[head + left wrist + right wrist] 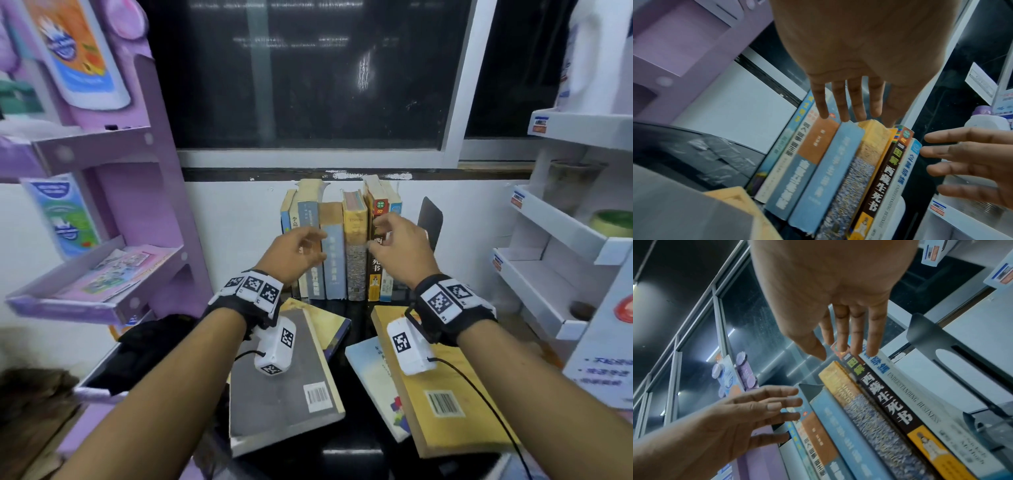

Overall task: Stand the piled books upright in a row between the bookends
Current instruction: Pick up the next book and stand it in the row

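Observation:
Several books (342, 246) stand upright in a row at the back of the black table (356, 442), spines toward me. A dark grey bookend (430, 219) stands apart to their right. My left hand (313, 246) hovers in front of the row's left spines with fingers straight and holds nothing. My right hand (380, 233) hovers before the right spines, also empty. The left wrist view shows the left hand's fingers (849, 104) near the spine tops. A grey book (281, 377) and a yellow book (442, 394) lie flat in front, each on another book.
A purple display rack (113, 205) stands close on the left and a white shelf rack (565, 267) on the right. A dark window (308, 85) is behind the row. A black bag (147, 346) lies at the table's left.

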`<state>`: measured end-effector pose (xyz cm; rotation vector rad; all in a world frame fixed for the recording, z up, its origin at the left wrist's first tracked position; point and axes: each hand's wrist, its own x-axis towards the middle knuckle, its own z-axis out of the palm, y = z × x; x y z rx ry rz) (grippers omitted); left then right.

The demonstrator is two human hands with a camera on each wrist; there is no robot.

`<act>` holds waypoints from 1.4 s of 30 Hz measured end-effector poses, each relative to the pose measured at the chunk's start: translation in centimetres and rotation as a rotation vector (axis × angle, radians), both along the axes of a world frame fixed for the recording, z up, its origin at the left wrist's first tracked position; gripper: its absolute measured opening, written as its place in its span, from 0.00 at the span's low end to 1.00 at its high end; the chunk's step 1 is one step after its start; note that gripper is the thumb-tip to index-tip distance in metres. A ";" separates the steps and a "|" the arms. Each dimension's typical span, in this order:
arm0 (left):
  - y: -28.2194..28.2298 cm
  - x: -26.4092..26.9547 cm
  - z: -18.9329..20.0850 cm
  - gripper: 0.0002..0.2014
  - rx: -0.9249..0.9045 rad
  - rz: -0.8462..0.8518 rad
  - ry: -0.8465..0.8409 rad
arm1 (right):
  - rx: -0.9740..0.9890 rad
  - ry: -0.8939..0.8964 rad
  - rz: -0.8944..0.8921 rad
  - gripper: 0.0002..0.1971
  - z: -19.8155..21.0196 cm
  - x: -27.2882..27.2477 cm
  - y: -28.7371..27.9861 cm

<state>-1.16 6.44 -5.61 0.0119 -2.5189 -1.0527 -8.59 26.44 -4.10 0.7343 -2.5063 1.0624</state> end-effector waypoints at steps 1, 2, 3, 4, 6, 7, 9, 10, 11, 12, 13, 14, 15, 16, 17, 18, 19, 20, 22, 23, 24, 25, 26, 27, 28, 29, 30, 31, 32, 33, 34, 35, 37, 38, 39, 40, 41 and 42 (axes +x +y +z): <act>-0.6 0.6 -0.3 0.15 -0.005 0.016 -0.037 | 0.034 -0.031 0.030 0.18 -0.1 0.4 -0.5; -1.3 1.3 -0.7 0.15 -0.005 0.035 -0.071 | 0.070 -0.066 0.065 0.19 -0.2 0.8 -1.2; -2.0 1.8 -1.2 0.14 0.008 0.053 -0.110 | 0.110 -0.102 0.095 0.21 -0.4 1.1 -1.7; -2.6 2.4 -1.7 0.14 0.038 0.065 -0.138 | 0.153 -0.136 0.120 0.22 -0.6 1.5 -2.3; -3.6 3.9 -2.7 0.16 0.077 0.094 -0.188 | 0.231 -0.200 0.160 0.24 -1.3 2.3 -3.4; -4.1 4.5 -3.3 0.17 0.064 0.124 -0.210 | 0.268 -0.232 0.179 0.25 -1.7 2.8 -3.9; -5.0 5.3 -4.6 0.18 0.070 0.177 -0.267 | 0.327 -0.295 0.207 0.26 -2.5 3.4 -4.8; -5.5 5.8 -5.3 0.19 0.105 0.198 -0.308 | 0.351 -0.325 0.217 0.26 -2.9 3.8 -5.2; -5.8 6.1 -5.8 0.20 0.130 0.215 -0.362 | 0.372 -0.349 0.222 0.28 -3.3 4.1 -5.6; -6.2 6.3 -6.3 0.22 0.143 0.229 -0.413 | 0.398 -0.373 0.227 0.29 -3.7 4.4 -6.0; -6.5 6.5 -6.7 0.25 0.136 0.237 -0.469 | 0.424 -0.396 0.233 0.32 -4.0 4.6 -6.3; -6.7 6.6 -7.0 0.28 0.114 0.239 -0.515 | 0.448 -0.414 0.239 0.33 -4.3 4.9 -6.6; -6.9 6.8 -7.3 0.30 0.102 0.249 -0.560 | 0.470 -0.428 0.240 0.35 -4.7 5.2 -6.9; -7.0 7.0 -7.5 0.33 0.099 0.255 -0.597 | 0.495 -0.439 0.239 0.35 -4.9 5.5 -7.2; -7.1 7.2 -7.8 0.37 0.106 0.261 -0.626 | 0.523 -0.449 0.237 0.35 -5.1 5.7 -7.4; -7.2 7.2 -8.0 0.43 0.114 0.265 -0.648 | 0.551 -0.464 0.236 0.35 -5.3 5.9 -7.6; -7.4 7.1 -8.3 0.48 0.108 0.272 -0.673 | 0.572 -0.490 0.237 0.36 -5.5 6.2 -7.8; -7.4 7.0 -8.6 0.50 0.084 0.278 -0.699 | 0.577 -0.529 0.238 0.36 -5.7 6.4 -7.9; -7.3 7.1 -8.5 0.47 0.024 0.306 -0.730 | 0.553 -0.596 0.238 0.36 -6.0 6.9 -8.1; -7.2 7.2 -8.3 0.44 -0.002 0.320 -0.722 | 0.541 -0.611 0.235 0.36 -6.2 7.1 -8.2; -7.3 7.2 -8.2 0.40 -0.023 0.330 -0.713 | 0.534 -0.617 0.232 0.36 -6.3 7.3 -8.3; -7.3 7.1 -8.3 0.38 -0.036 0.336 -0.706 | 0.538 -0.619 0.231 0.36 -6.5 7.4 -8.4; -7.4 7.1 -8.2 0.37 -0.052 0.337 -0.701 | 0.547 -0.618 0.230 0.38 -6.6 7.5 -8.4; -7.3 7.1 -8.1 0.37 -0.072 0.338 -0.697 | 0.561 -0.616 0.227 0.41 -6.7 7.6 -8.5; -7.3 7.1 -8.1 0.37 -0.097 0.340 -0.690 | 0.571 -0.615 0.223 0.42 -6.8 7.7 -8.6; -7.3 7.1 -8.1 0.37 -0.118 0.341 -0.678 | 0.577 -0.615 0.218 0.44 -6.9 7.8 -8.6; -7.3 7.1 -8.0 0.37 -0.129 0.340 -0.666 | 0.580 -0.615 0.216 0.44 -6.9 7.8 -8.7; -7.4 7.1 -8.0 0.37 -0.130 0.334 -0.659 | 0.585 -0.612 0.215 0.45 -6.9 7.9 -8.7; -7.5 7.2 -8.0 0.35 -0.118 0.324 -0.661 | 0.592 -0.611 0.217 0.46 -6.9 8.0 -8.8; -7.6 7.2 -8.1 0.32 -0.092 0.308 -0.666 | 0.597 -0.614 0.220 0.46 -6.8 8.0 -8.9; -7.8 7.2 -8.1 0.29 -0.057 0.290 -0.673 | 0.598 -0.619 0.223 0.47 -6.8 8.1 -8.9; -8.0 7.3 -8.2 0.27 -0.022 0.273 -0.679 | 0.597 -0.625 0.226 0.48 -6.7 8.2 -8.9; -8.1 7.5 -8.1 0.24 0.044 0.251 -0.667 | 0.594 -0.633 0.232 0.48 -6.6 8.2 -8.8; -8.2 7.6 -8.0 0.22 0.084 0.242 -0.650 | 0.589 -0.637 0.237 0.48 -6.6 8.2 -8.8; -8.1 7.6 -7.8 0.21 0.125 0.227 -0.629 | 0.582 -0.644 0.242 0.49 -6.5 8.2 -8.7; -8.0 7.7 -7.5 0.20 0.160 0.213 -0.609 | 0.573 -0.653 0.247 0.49 -6.3 8.2 -8.6; -8.0 7.6 -7.3 0.19 0.183 0.201 -0.585 | 0.564 -0.662 0.253 0.49 -6.2 8.1 -8.5; -7.9 7.6 -7.1 0.19 0.203 0.194 -0.564 | 0.556 -0.668 0.258 0.50 -6.0 8.1 -8.4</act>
